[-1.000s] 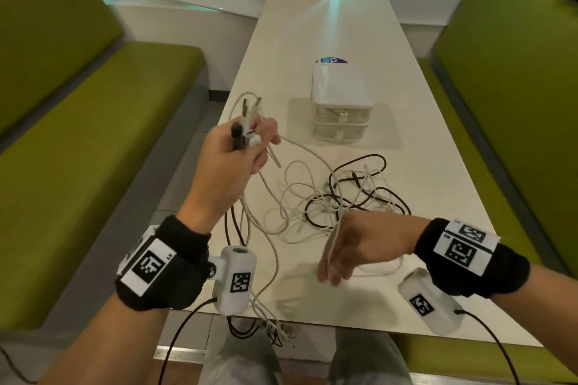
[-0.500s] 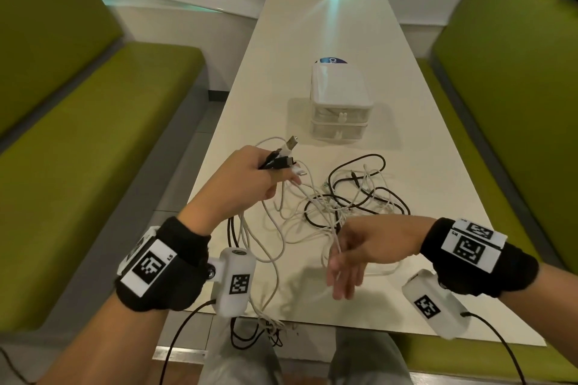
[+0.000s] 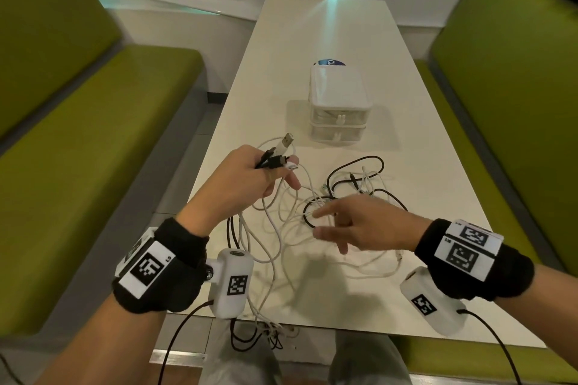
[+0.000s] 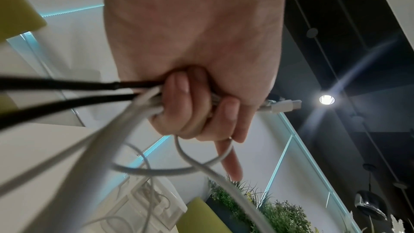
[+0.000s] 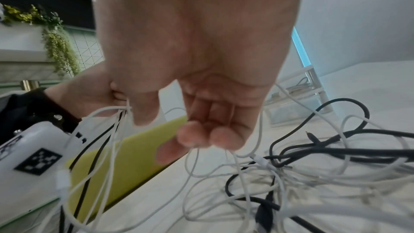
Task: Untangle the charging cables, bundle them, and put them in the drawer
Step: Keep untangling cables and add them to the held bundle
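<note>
My left hand (image 3: 275,172) grips a bunch of cable ends (image 3: 283,147), black and white, with the plugs sticking out past the thumb. In the left wrist view its fingers (image 4: 190,112) are curled round the black and white cords, and a white plug (image 4: 284,106) pokes out. A tangle of cables (image 3: 359,187) lies on the table. My right hand (image 3: 322,223) hovers over the tangle's left side with loosely spread fingers (image 5: 201,139). Thin white strands pass by their tips. The white two-drawer box (image 3: 339,103) stands behind, both drawers shut.
The long white table (image 3: 312,25) runs between two green benches, one on the left (image 3: 93,134) and one on the right (image 3: 500,72). Cable loops (image 3: 266,331) hang over the near table edge by my knees. A blue round sticker (image 3: 330,62) lies behind the box.
My left hand came down from a raised position toward the table, still holding the plugs. My right hand moved forward over the tangle and stretched its fingers out.
</note>
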